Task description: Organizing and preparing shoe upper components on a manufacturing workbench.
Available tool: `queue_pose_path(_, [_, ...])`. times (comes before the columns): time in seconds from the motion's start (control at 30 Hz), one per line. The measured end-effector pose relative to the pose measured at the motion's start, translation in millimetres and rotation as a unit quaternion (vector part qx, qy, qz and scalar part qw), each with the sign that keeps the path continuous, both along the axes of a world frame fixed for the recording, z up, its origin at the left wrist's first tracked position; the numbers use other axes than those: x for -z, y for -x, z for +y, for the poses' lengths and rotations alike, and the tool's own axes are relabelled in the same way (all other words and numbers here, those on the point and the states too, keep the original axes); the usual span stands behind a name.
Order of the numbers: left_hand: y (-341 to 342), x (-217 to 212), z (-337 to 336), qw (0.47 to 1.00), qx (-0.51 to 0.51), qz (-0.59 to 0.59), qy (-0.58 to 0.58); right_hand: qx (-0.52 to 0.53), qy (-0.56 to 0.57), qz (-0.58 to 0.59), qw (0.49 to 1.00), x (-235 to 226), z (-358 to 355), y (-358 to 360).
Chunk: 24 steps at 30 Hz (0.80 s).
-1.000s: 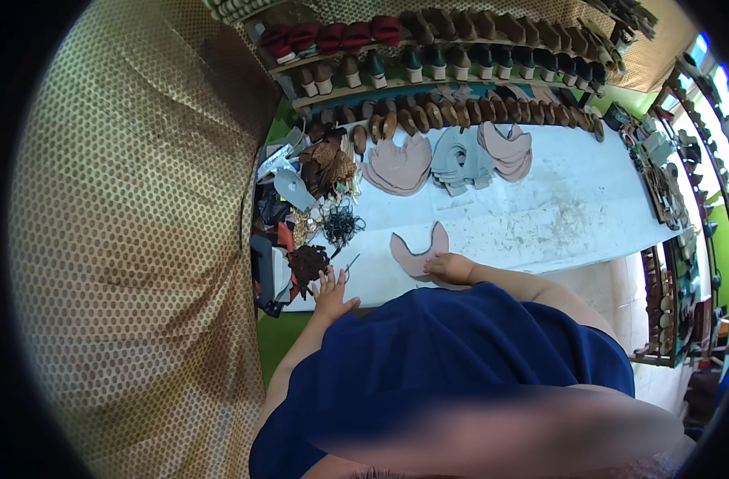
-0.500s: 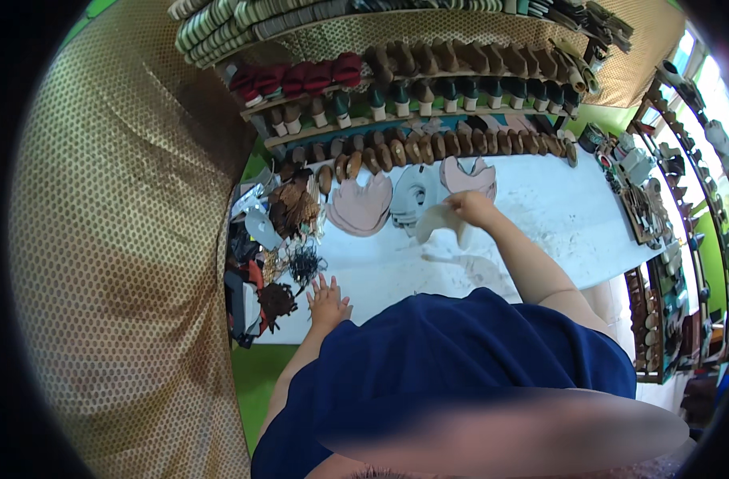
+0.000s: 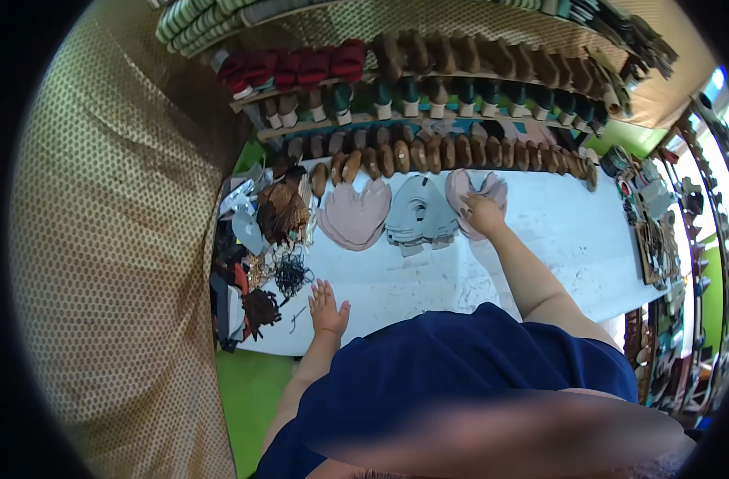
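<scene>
You're apparently stacking pink U-shaped cut-outs [image 3: 459, 188], upper centre, right hand [image 3: 483, 215] at them, grip unclear; edges probably need aligning next. Left hand [image 3: 328, 318] splayed, empty.

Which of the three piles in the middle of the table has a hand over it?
The pink pile farthest right: the right hand is over it. The left pink pile and middle grey pile have none.
</scene>
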State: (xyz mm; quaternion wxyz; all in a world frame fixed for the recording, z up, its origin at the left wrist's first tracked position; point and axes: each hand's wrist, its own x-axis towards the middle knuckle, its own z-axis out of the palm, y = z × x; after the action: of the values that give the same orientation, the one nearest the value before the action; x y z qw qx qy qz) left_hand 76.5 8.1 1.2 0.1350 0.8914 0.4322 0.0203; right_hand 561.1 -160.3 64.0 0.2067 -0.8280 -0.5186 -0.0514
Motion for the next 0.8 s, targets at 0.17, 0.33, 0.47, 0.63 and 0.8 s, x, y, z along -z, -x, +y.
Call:
queue_pose_path(0.17, [1.4, 1.5, 0.6, 1.0, -0.016, 0.0, 0.019, -0.112, -0.063, 0.019, 0.992, 3.0, 75.1, 68.3])
queue_pose_path(0.33, [-6.0, -4.0, 4.4, 0.999, -0.021, -0.005, 0.038, -0.332, -0.057, 0.034, 0.941, 43.9, 162.6, 120.8])
queue_pose_path(0.47, [-2.0, 0.0, 4.6, 0.999, -0.019, -0.001, 0.039, -0.39, 0.068, -0.038, 0.917, 53.0, 195.1, 149.0])
queue_pose_path(0.63, [-3.3, -2.2, 7.6, 0.999, -0.011, 0.007, 0.038, -0.39, 0.098, -0.024, 0.915, 49.4, 210.7, 140.5])
queue_pose_path(0.8, [1.2, 3.2, 7.5, 0.999, -0.011, 0.011, 0.034, -0.241, 0.09, 0.147, 0.955, 22.3, 226.3, 146.3])
